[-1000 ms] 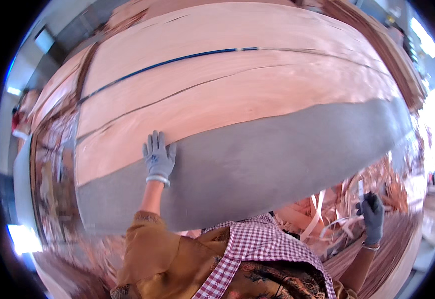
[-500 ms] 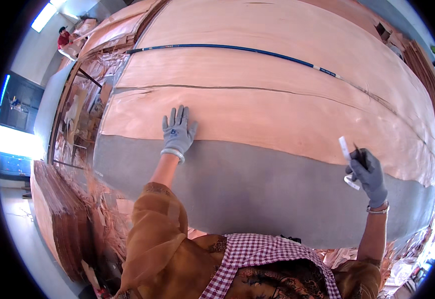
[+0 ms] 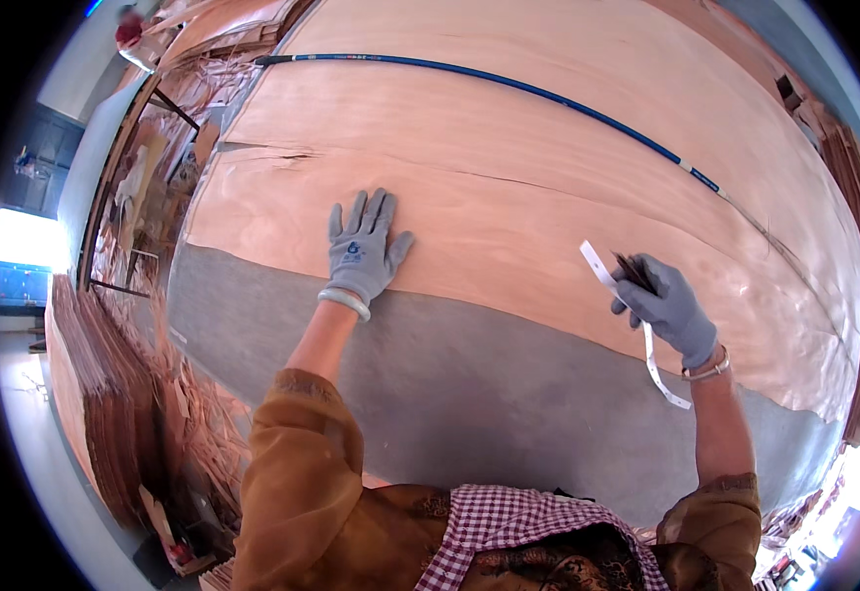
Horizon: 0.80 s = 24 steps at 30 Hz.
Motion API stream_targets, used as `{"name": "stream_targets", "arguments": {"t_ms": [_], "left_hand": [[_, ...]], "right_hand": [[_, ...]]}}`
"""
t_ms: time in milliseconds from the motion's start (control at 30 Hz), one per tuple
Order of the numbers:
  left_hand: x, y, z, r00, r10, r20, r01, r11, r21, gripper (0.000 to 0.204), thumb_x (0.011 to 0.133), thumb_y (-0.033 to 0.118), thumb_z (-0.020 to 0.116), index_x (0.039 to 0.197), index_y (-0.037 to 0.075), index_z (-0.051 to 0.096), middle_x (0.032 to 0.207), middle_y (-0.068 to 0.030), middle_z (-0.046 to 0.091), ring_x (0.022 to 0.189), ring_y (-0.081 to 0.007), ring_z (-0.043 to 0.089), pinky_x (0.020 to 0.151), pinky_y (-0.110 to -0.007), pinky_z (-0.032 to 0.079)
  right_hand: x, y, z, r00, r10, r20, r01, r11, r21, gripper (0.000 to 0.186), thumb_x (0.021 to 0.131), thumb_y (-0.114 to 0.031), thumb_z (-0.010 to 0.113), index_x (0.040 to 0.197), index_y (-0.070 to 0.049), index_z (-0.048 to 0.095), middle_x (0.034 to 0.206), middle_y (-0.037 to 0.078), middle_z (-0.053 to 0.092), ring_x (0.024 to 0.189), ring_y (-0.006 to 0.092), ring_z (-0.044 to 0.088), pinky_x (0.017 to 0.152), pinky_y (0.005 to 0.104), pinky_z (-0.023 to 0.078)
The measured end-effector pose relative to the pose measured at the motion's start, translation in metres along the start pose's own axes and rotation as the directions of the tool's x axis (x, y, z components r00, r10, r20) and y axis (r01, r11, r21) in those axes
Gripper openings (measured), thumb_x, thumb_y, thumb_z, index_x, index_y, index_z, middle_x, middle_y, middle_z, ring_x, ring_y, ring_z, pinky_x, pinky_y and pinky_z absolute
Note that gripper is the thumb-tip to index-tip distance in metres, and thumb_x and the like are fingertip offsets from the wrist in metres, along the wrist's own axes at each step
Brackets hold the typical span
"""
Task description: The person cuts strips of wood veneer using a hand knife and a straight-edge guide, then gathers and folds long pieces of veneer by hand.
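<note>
My left hand, in a grey work glove, lies flat with fingers spread on a pale pinkish wood veneer sheet. This sheet's far edge meets a second veneer sheet along a thin seam, with a small split and a wider gap at the left end. Over the near sheet, on the right, my gloved right hand is closed round a strip of white tape. One end of the tape sticks up past the fingers, the other hangs below. Dark thin pieces also poke from that grip; their kind is unclear.
A long blue pole lies across the far sheet. Grey tabletop shows in front of the veneer. Stacked veneer stands at left beside scattered scraps. A person in red is at the far left.
The seam between the two veneer sheets has narrowed, the near sheet having shifted away from me. My right hand has moved left and inward with the tape. My left hand stays flat on the veneer.
</note>
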State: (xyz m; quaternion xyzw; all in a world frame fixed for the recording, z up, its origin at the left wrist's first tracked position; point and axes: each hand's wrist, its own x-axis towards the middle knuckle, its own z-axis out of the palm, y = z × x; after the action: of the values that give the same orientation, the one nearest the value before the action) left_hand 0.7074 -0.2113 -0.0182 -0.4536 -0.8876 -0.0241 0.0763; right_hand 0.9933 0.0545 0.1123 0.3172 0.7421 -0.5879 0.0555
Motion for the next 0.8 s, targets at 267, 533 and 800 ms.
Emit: {"name": "stream_targets", "arguments": {"t_ms": [267,533,800], "left_hand": [[0.006,-0.003,-0.004,0.998,0.019,-0.061,-0.024,0.996,-0.082,0.052,0.09,0.039,0.051,0.132,0.007,0.048,0.138,-0.011,0.046,0.13,-0.0284,0.039,0.111,-0.045,0.019],[0.021,-0.014,-0.001,0.994,0.068,-0.085,-0.083,0.98,-0.183,0.042,0.089,0.027,0.054,0.124,0.004,0.053,0.131,-0.0135,0.051,0.125,-0.0298,0.044,0.106,-0.044,0.031],[0.083,-0.009,0.018,0.938,0.332,-0.105,-0.346,0.922,-0.177,0.045,0.09,0.026,0.051,0.13,0.004,0.049,0.131,-0.0154,0.05,0.123,-0.0327,0.044,0.104,-0.045,0.032]], "right_hand": [[0.118,-0.032,0.062,0.98,-0.177,0.091,0.167,0.98,0.111,0.02,0.087,-0.016,0.057,0.099,-0.001,0.059,0.073,0.006,0.063,0.057,0.0099,0.057,0.048,0.0234,0.047],[0.246,-0.046,0.144,0.998,-0.006,0.065,-0.009,0.971,0.238,0.011,0.085,-0.006,0.056,0.094,0.001,0.056,0.074,0.01,0.062,0.058,0.0133,0.062,0.047,0.0256,0.048],[0.253,-0.035,0.142,0.994,-0.093,0.062,0.098,0.991,-0.086,0.02,0.072,-0.019,0.067,0.073,0.001,0.066,0.062,0.015,0.064,0.061,0.0212,0.067,0.053,0.0358,0.051]]}}
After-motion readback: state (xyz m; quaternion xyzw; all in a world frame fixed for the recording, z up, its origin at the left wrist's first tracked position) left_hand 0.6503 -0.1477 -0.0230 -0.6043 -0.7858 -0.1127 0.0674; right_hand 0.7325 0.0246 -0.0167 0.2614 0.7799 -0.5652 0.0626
